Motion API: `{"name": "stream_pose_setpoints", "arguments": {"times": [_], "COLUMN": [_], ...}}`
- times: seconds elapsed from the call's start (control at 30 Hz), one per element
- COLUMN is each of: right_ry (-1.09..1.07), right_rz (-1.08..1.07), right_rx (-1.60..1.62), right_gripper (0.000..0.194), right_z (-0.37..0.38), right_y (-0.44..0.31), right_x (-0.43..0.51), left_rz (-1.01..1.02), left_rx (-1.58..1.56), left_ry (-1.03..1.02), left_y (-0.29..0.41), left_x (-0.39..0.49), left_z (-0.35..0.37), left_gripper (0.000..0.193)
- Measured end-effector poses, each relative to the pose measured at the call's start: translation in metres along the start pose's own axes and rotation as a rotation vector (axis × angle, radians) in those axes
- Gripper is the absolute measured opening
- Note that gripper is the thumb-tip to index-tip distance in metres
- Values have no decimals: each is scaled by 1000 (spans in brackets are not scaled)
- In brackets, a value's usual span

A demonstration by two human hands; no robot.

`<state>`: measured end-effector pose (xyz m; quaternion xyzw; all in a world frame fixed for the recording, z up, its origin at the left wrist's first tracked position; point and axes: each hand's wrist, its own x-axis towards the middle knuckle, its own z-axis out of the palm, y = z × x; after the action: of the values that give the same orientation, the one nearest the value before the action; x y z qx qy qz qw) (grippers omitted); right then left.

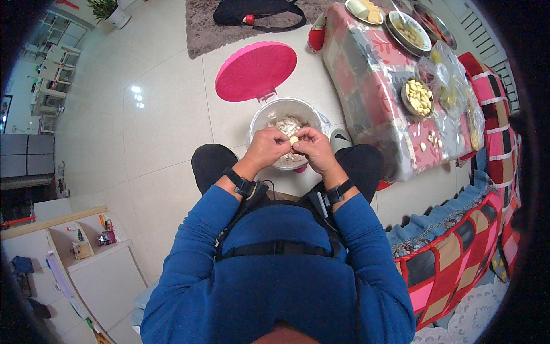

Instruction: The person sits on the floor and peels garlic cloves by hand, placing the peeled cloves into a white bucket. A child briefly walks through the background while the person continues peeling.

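Between my fingertips is a pale yellow garlic clove (294,140), above an open trash bin (257,119) with a pink lid (257,72) tipped back. My left hand (270,145) and my right hand (313,146) meet at the clove, thumbs and forefingers pinched around it. Whitish, papery peelings (290,124) lie in the bin under my hands. To the right, on the covered table, stands a metal bowl (405,103) full of peeled cloves (419,96). Several loose cloves (434,139) lie on the cover near the bowl.
The table (356,81) has a patterned cover under clear plastic. Plastic bags (451,86) and a bowl of food (410,34) stand on it. A checkered padded seat (455,253) is at my right. A white cabinet (107,284) stands at lower left, and a black bag (258,15) lies on the rug.
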<state>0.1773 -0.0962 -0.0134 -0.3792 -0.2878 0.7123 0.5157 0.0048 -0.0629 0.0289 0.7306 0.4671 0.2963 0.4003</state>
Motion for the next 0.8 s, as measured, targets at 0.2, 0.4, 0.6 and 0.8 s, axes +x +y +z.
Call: {"name": "stream_pose_setpoints", "arguments": {"times": [0.2,0.4,0.6,0.8], "right_ry": [-9,1,0,13], "right_rz": [3,57,25,-11], "right_rx": [-5,80,76,34], "right_gripper": [21,20,20,19], "right_z": [2,4,1,-1], "right_y": [-1,-6,-4,0], "right_x": [-1,-3,-2,-1], "left_rz": [-11,-83,-188,-171], "left_rx": [38,-43,-138,-84], "left_ry": [-20,-3,-70,-79], "left_y": [-2,-4,-6,-2], "left_x": [0,0,-1,0], "left_z": [-1,4,4,0], "left_gripper": [12,14,15,16]}}
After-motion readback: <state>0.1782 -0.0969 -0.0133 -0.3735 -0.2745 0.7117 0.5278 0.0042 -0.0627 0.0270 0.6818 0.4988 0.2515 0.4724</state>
